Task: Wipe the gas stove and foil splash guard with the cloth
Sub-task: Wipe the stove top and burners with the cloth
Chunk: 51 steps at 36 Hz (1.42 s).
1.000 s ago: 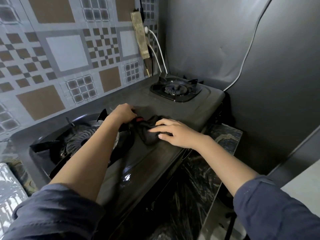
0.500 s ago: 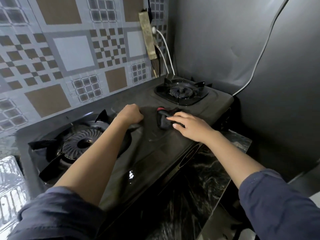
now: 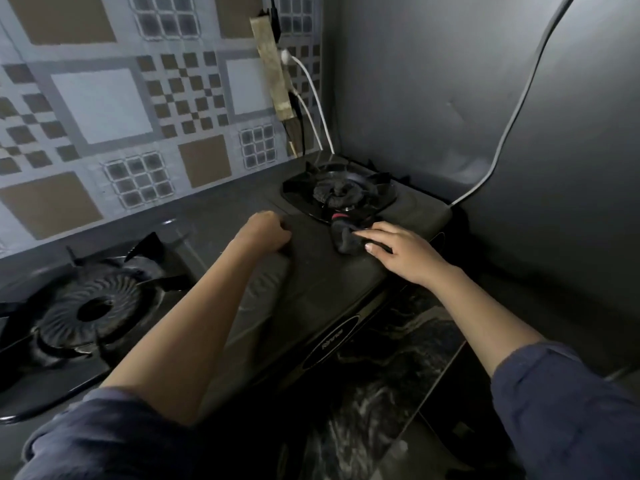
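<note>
A: Where's the cloth?

B: Small dark bunched rag with a red edge (image 3: pixel 343 235), on the top plate of the black two-burner gas stove (image 3: pixel 311 271), just in front of the far burner (image 3: pixel 337 194). Right hand (image 3: pixel 403 252) lies flat over it, fingers spread and pressing, not closed round it.

A: Left hand (image 3: pixel 266 232)?

B: Curled into a loose fist, resting on the stove top between the burners, holding nothing I can see. Hands apart.

A: How will the rag handle?

B: Judging by the folds: soft, light, limp. It'll bunch and slide under a flat palm on that glossy plate. Better to gather it into a pad and grip from above with fingers over the far edge.

A: The patterned foil splash guard (image 3: pixel 104 109)?

B: Behind the stove. Probably thin, easily creased, so light strokes there.
</note>
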Available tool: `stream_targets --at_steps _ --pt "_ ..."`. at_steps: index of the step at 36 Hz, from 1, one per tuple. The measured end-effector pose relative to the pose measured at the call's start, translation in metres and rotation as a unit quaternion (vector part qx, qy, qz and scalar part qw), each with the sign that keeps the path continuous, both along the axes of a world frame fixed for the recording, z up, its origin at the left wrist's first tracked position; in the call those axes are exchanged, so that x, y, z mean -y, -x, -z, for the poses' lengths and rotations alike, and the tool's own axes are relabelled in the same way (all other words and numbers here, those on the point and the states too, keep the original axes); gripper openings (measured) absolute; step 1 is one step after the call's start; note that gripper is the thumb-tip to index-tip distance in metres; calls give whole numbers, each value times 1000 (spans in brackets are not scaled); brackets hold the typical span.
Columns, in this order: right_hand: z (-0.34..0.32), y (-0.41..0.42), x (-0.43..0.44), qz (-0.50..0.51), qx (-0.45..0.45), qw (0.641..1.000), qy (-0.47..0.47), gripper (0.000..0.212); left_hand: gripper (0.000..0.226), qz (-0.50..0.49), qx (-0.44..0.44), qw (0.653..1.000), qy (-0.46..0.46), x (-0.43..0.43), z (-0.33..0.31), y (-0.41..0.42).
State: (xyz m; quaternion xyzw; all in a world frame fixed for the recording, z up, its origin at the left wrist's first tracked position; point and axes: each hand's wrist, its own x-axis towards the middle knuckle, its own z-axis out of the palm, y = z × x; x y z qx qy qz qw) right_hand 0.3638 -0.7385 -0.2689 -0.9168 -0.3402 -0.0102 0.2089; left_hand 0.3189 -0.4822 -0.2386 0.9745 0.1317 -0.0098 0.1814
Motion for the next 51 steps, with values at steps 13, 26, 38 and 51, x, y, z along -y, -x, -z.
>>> stream_targets --at_steps 13,26,38,51 --pt "1 -87 46 -6 9 998 -63 32 37 -67 34 997 -1 19 15 -28" --pt "5 -105 62 0 16 994 -104 30 43 -68 39 997 -7 17 22 -13" --pt "16 -92 49 175 42 972 -150 34 49 -76 30 997 -3 22 23 18" --pt "24 -35 23 293 -31 918 -265 39 48 -99 46 994 -24 14 27 66"
